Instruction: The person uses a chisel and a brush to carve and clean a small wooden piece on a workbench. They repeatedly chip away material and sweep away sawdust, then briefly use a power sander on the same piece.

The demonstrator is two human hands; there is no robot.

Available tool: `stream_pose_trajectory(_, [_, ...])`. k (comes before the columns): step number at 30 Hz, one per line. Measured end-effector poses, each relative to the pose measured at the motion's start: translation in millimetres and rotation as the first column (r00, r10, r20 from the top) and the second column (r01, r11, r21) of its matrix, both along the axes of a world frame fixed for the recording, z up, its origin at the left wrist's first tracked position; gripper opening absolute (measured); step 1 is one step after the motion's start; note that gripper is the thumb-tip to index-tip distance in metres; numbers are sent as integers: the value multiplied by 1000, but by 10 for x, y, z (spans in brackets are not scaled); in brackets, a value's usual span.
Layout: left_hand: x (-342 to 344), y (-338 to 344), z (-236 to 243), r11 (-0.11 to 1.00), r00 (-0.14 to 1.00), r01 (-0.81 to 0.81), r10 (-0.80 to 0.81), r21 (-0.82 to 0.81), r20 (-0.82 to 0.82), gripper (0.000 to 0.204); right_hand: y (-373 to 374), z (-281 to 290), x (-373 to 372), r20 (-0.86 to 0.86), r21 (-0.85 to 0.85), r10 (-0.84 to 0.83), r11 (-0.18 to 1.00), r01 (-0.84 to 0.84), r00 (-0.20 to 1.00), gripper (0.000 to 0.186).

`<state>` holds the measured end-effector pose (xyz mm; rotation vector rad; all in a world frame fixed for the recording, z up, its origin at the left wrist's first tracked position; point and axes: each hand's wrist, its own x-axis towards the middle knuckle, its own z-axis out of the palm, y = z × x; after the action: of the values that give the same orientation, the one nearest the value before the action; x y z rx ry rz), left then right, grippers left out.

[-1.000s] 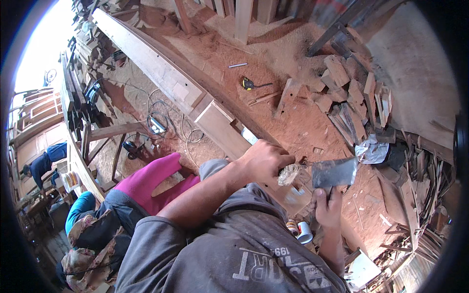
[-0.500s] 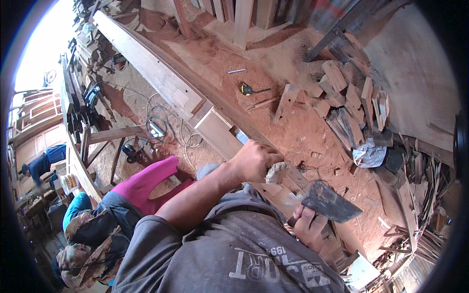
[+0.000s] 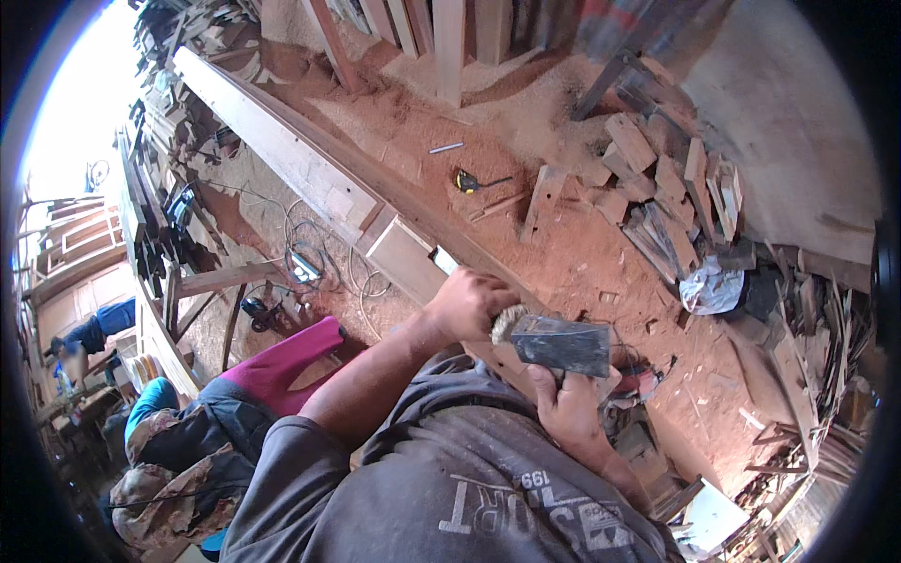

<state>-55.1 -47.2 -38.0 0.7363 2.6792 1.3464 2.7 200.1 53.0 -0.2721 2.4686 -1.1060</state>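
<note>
The right hand (image 3: 569, 405), curled closed, holds the broad dark blade (image 3: 565, 348) with its long axis running left to right, its left end at the frayed stub (image 3: 507, 324) gripped in the closed left hand (image 3: 472, 304), contact unclear.

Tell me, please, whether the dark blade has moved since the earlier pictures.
Yes, the dark blade has moved left, farther from the crumpled white bundle.

Left grip (image 3: 472, 306) clenched; right grip (image 3: 572, 410) curled, thumb (image 3: 542, 378) extended.
</note>
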Motion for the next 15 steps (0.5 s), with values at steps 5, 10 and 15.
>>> stream_pose_trajectory(5, [-15, 6, -32, 999, 1000, 6, -6, -32, -5, 33, 18, -79, 47, 34, -225, -80, 971, 85, 996, 40])
stream_pose_trajectory(10, [-90, -34, 108, 964, 963, 252, -241, -88, 116, 31, 183, -295, 106, 152, -44, -81, 995, 88, 985, 47])
stream_pose_trajectory(15, [-460, 90, 998, 643, 919, 384, -193, -663, 345, 37, 574, -430, 196, -68, -24, -106, 994, 105, 992, 42])
